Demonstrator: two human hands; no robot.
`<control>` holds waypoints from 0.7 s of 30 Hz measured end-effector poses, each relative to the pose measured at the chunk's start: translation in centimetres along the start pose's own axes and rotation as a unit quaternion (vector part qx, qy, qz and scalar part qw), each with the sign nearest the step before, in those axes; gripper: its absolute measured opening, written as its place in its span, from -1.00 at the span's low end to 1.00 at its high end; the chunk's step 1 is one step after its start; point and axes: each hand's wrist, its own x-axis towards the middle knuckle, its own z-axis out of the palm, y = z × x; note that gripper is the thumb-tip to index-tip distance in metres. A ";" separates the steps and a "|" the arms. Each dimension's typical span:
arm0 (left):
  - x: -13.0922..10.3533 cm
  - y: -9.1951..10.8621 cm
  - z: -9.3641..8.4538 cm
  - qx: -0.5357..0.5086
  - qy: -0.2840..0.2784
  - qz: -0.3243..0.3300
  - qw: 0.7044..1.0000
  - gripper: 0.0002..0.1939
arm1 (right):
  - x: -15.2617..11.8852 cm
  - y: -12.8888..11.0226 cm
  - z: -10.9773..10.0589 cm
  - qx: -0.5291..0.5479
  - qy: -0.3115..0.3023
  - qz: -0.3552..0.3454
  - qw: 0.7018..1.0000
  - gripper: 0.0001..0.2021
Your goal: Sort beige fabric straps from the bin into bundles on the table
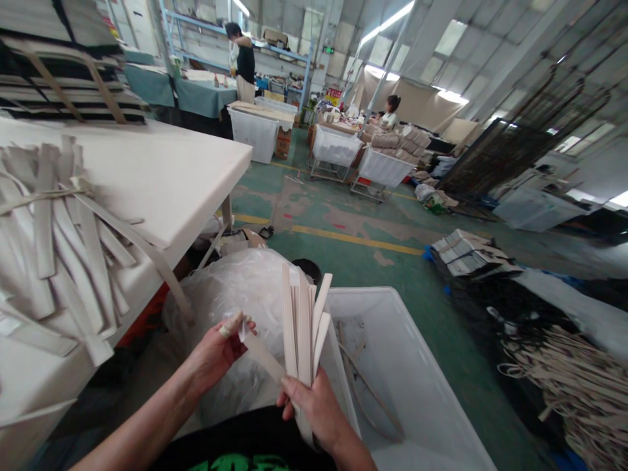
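My right hand point(314, 405) is closed around a bundle of flat cream strips point(301, 320), which stand upright and fan out at the top. One strip point(265, 356) leans out of the bundle to the left. At that strip's far end, my left hand point(223, 347) pinches what looks like a bit of clear film on its tip. A pale wrap covers one finger of the left hand. Below and behind both hands lies a big heap of clear plastic point(230, 281).
A white table point(196, 157) on the left carries a tied pile of similar strips point(63, 242). To the right stands a white bin point(412, 366) with a few thin strips inside. More strips point(579, 386) lie on dark sheeting at far right. Two people work in the background.
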 end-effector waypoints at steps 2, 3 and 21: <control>0.0 -0.1 -0.5 -0.002 -0.003 0.006 1.000 -0.82 | 0.2 0.3 -0.2 0.007 0.010 0.004 1.000 -0.52; 0.0 -0.2 -0.7 -0.002 -0.004 0.011 1.000 -0.88 | 0.3 0.4 -0.2 0.008 0.015 0.005 1.000 -0.52; -2.1 0.7 0.4 0.069 -0.011 0.121 0.990 -0.47 | 0.6 -2.7 -1.0 -0.106 0.010 -0.035 0.994 -0.59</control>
